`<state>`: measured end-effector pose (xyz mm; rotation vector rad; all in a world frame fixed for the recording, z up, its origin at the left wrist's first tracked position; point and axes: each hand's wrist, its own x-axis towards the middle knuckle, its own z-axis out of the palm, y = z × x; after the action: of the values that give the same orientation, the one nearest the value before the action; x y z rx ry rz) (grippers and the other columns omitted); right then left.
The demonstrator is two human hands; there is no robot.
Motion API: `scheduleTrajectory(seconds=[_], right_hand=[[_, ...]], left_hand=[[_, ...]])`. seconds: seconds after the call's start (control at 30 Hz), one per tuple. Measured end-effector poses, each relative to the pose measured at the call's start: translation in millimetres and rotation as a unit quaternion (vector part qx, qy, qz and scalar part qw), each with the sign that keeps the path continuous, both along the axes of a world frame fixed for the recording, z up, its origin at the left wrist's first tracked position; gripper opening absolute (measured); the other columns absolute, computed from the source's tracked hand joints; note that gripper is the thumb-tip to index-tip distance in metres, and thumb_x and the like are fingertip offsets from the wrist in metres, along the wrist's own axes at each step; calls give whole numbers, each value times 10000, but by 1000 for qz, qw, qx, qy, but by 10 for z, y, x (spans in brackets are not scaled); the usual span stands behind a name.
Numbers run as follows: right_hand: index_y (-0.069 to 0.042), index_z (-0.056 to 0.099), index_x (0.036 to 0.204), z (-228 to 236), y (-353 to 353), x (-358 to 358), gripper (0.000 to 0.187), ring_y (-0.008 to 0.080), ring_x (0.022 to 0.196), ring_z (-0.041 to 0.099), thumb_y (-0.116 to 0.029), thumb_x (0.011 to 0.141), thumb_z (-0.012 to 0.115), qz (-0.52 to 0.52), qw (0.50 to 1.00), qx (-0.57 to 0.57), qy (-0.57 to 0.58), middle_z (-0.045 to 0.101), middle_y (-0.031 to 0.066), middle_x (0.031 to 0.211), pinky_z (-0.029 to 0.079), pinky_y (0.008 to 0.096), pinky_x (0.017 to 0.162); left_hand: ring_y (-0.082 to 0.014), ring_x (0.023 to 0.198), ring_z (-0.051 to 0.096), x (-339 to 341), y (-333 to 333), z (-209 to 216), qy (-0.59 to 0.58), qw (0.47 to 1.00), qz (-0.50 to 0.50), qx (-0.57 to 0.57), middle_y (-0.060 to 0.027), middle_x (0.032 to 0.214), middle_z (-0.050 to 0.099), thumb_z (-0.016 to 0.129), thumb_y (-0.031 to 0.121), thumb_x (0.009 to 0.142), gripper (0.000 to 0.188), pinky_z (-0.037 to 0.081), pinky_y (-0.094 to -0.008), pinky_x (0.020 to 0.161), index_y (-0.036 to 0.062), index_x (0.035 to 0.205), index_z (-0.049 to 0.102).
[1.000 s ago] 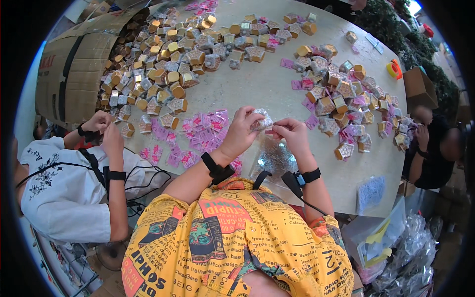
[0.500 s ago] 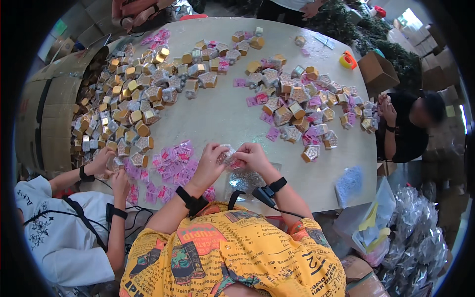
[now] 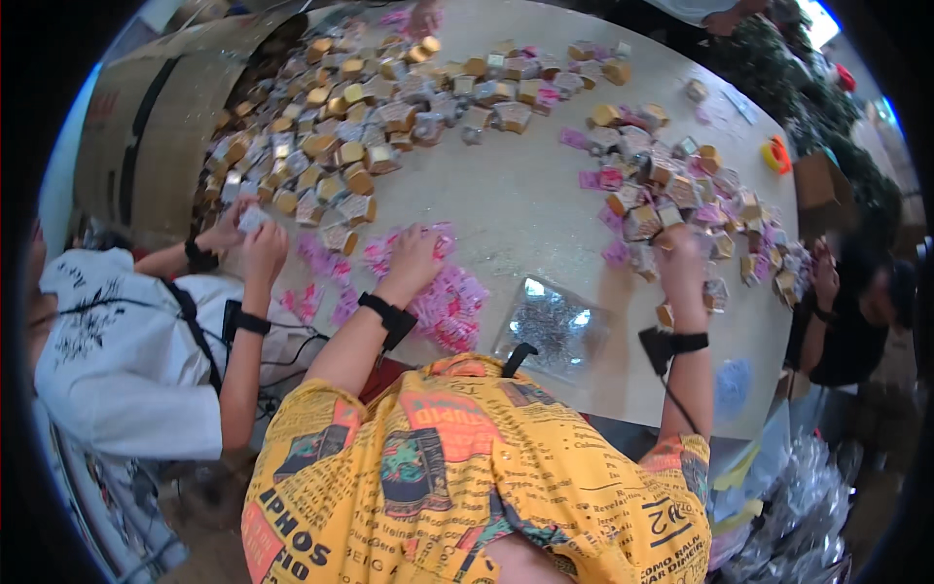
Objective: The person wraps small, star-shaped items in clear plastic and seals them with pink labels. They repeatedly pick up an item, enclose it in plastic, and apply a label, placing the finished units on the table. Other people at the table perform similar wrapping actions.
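**Left hand (image 3: 416, 258) on the pink cards (image 3: 452, 310), right hand (image 3: 683, 258) at the right heap (image 3: 684, 190)**

Bench (image 3: 506, 195): pale, runs out in front of you, middle strip bare between heaps.

Carton (image 3: 175, 156): far left, on its side, mouth toward the left heap (image 3: 352, 182). That heap is gold boxes in patterned wrap, loose and jumbled.

Right heap: same boxes, with pink cards sticking out among them. Your right hand covers its near edge and is blurred. Can't make out whether those fingers are apart or clamped on a box. My read: work from the edge, sides of a box rather than its wrapped face, light contact. Pressing into the middle would likely make the stack slump.

Card pile: left of your midline, flat, overlapping. Your left hand is palm down at its upper part, fingertips hidden by the hand, so can't make out if they're together or pinching. Suggest sliding one card clear with a fingertip, then pinching its edge; the sheets look slick and may come up doubled.

Clear bag (image 3: 550, 326): flat, right of the cards, nearest your shirt. Keep your wrist strap off it.

Tape roll (image 3: 775, 156): orange, beyond the right heap, well apart from both hands.
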<state>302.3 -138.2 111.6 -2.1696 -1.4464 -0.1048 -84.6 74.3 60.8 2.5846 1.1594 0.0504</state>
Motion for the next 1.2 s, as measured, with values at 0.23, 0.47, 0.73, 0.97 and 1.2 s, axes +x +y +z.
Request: scheduleTrajectory(seconds=[0.23,0.47,0.73,0.97,1.2], right_hand=[[-84,649,887,-751,-213,-1550,179,313,846,624,-168,731,634,172,918,-344,98,619,104,903,519,423,708],[-40,607,799,-926,-307,-1663,84,336,784,618,-106,773,564,163,939,-290,86,595,126,866,509,434,664],[-58,580,761,-542,-435,-1714,50,309,693,593,-93,750,614,111,979,-148,89,546,97,810,489,410,593],[-40,579,771,-523,-525,-1686,54,299,642,592,-32,728,611,65,971,-98,207,577,105,756,477,371,565],[6,614,800,-426,-191,-1464,50,82,569,544,-39,778,611,-21,823,-10,567,585,30,622,436,233,521]], left_hand=[[-337,1026,513,-118,106,-340,-46,998,37,20,-160,1081,531,713,198,687,471,431,-439,870,64,1115,567],[-342,1012,511,21,245,-589,-17,997,44,62,-149,1011,564,671,161,704,313,416,-438,854,54,990,602],[-330,769,602,81,208,-501,-119,990,70,-10,-135,784,637,592,93,720,115,455,-431,710,44,822,615],[-283,675,636,124,171,-87,-238,946,151,-161,-150,720,639,646,156,764,187,498,-378,621,2,856,592],[-217,613,649,371,76,342,-385,758,257,-459,-136,838,643,587,132,871,185,548,-306,562,-1,974,510]])
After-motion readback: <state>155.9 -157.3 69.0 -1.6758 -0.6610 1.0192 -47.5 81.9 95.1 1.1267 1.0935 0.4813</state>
